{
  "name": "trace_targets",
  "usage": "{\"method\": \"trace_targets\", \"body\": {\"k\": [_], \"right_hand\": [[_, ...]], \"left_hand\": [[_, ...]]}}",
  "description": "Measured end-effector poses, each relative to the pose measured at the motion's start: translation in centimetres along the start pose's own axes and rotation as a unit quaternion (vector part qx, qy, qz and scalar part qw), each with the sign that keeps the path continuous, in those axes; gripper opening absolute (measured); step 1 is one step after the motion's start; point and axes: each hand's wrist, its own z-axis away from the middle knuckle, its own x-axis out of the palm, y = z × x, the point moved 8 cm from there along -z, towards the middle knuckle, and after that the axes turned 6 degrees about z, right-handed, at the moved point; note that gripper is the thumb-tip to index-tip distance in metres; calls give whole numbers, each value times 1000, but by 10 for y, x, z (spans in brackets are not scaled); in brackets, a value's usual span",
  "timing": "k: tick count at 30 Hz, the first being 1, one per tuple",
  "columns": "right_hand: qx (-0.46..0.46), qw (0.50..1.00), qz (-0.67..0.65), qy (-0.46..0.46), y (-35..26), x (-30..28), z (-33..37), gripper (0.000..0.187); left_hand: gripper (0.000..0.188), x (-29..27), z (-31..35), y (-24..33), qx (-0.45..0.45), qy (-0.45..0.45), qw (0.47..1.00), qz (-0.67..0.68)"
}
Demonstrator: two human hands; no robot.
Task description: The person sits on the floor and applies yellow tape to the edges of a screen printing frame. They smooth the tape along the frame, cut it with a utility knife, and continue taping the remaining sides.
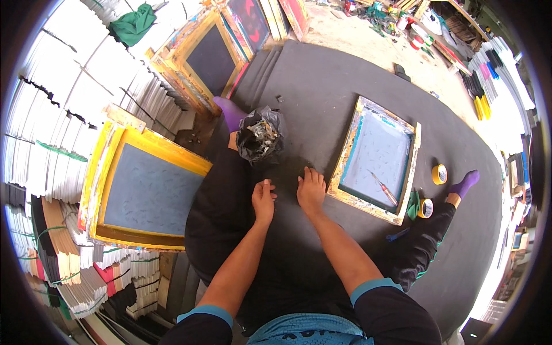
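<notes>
My left hand (263, 202) is held over the dark mat between my legs, its fingers curled together; anything in them is hidden. Beside it my right hand (311, 188) rests on the mat with its fingers lying forward on the surface, holding nothing visible. Just beyond both hands sits a black plastic bag (252, 146), its mouth gaping around crumpled scraps. To the right of my right hand a wood-framed printing screen (368, 155) lies flat. On its grey mesh rests a thin-shafted tool with a red handle (388, 192), which looks like a screwdriver.
A yellow-framed screen (158, 192) leans at my left, near stacks of bundled sheets (57, 115). More framed screens (213, 57) stand behind. Two yellow tape rolls (440, 174), a green cloth (413, 205) and a blue tool (398, 234) lie near my right leg.
</notes>
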Motion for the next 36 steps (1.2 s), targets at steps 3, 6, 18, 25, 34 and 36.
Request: {"method": "trace_targets", "body": {"k": [3,6,18,25,34,36], "right_hand": [[42,999,-14,-16,0,-1,-7,45],[66,998,-2,6,-6,-2,-12,36],[69,997,32,21,-5,26,-24,10],[40,995,89,26,-7,29,-27,17],[143,978,-153,-2,34,13,-54,19],[97,973,-206,37,11,-23,-68,16]], "left_hand": [[45,-5,-1,-3,-11,-2,1000,5],[45,0,0,-1,-17,-8,1000,0],[45,1,0,-1,-37,-3,999,0],[45,-5,-2,-2,-25,-6,999,24],[44,-6,-16,27,-35,7,995,89],[50,-9,-29,47,-19,8,996,82]]}}
